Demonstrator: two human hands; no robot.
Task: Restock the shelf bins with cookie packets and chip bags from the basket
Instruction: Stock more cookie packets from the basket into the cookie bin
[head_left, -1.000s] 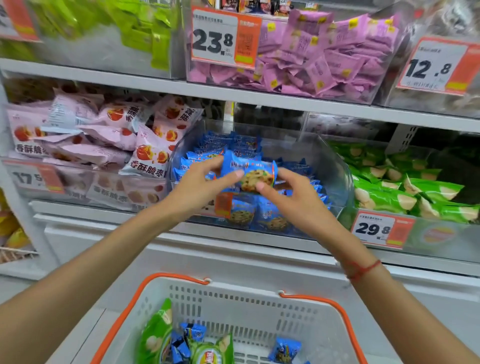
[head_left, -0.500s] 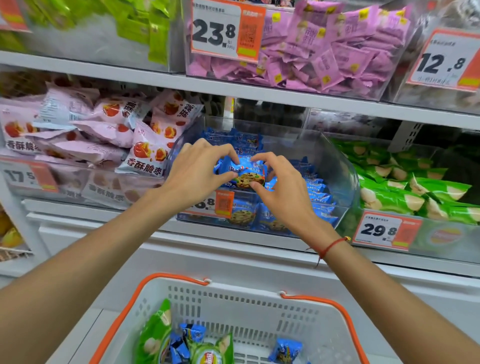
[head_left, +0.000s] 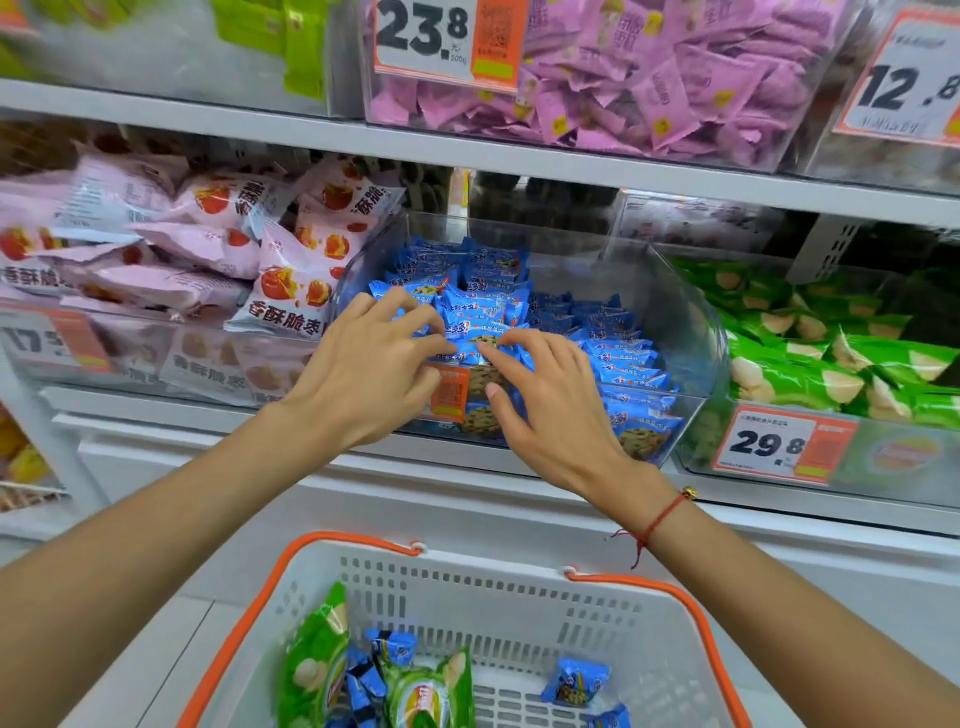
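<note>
Together, left hand (head_left: 363, 379), right hand (head_left: 545, 400) press cookie packet (head_left: 470, 347) into bin (head_left: 691, 332).

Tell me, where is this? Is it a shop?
Yes, most likely a shop's snack aisle. Price tags hang on clear bins full of blue cookie packets, and an orange-handled basket waits below the shelf.

Both hands (head_left: 363, 374) on blue cookie packet (head_left: 470, 345)
</note>
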